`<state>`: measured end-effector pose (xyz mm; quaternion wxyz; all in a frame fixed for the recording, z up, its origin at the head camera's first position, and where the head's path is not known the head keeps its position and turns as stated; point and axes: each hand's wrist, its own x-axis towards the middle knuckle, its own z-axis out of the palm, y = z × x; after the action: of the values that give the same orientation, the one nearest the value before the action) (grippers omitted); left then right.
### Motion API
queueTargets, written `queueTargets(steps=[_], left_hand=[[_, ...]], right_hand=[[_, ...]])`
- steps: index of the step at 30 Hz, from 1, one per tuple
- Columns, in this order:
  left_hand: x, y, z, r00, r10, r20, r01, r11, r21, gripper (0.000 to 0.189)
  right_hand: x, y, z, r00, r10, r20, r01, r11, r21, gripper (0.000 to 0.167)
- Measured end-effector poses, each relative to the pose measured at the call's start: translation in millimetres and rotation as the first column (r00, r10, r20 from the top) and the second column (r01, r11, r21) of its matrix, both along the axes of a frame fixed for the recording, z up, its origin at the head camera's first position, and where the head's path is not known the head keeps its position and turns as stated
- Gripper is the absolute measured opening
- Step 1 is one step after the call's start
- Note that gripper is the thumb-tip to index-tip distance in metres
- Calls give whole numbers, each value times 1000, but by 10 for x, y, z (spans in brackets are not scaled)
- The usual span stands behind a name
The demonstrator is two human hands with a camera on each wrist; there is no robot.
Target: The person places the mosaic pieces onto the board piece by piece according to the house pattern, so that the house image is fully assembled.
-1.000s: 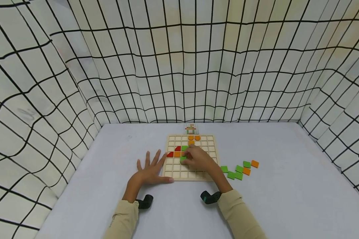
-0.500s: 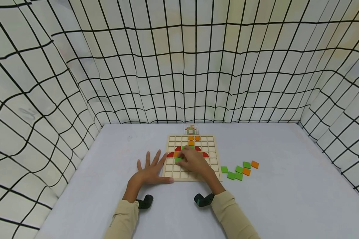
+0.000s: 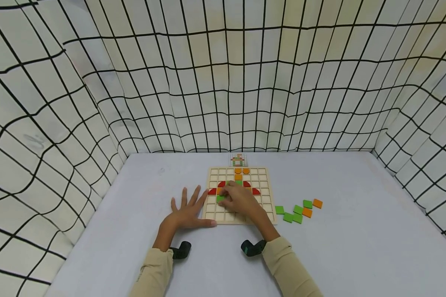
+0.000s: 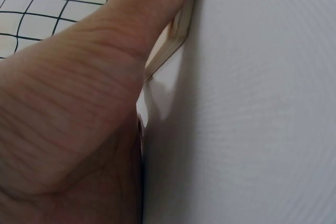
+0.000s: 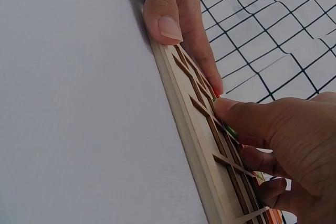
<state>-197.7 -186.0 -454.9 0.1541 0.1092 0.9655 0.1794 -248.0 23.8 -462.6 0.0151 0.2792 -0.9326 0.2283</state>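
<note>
Green square tile: the task's piece [image 3: 220, 198] lies in the second column of the wooden grid board [image 3: 209, 216], just below an orange square tile [image 3: 219, 191], on the person's side.
Right hand: fingers bent over the board, thumb tip at the green square tile's near right corner; whether the right hand [image 3: 243, 201] pinches it or only nudges it, I cannot tell.
Left hand: spread and holding nothing, the left hand [image 3: 187, 215] has its thumb on the board's near left corner, forefinger reaching the left edge.
Tile from hand: to the left, right at the fingertips — the right hand is the nearer one, its forearm slanting in from the lower right. The tile is square, so no long axis matters; what counts is how its sides line up with the cell.
Red pieces: curved-edged, two on either side of the figure, such as the red piece [image 3: 256, 192].
Loose tiles: five green and two orange beside the board's right edge, including a loose green tile [image 3: 279, 210].
Pattern card: the small printed card [image 3: 238, 159] stands beyond the far edge.
</note>
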Motion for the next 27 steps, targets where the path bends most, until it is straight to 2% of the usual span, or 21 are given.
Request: queueTargets(steps=[9,27], left_hand=[[-1,12,30,1000,0,3,0,1000,-5,111],[-4,9,19,1000,4,19,-3,1000,-11,112]], right_hand=[[19,17,31,1000,7,16,-6,1000,-27,27],[0,29,24,999,15,36,-14,999,-34,27]])
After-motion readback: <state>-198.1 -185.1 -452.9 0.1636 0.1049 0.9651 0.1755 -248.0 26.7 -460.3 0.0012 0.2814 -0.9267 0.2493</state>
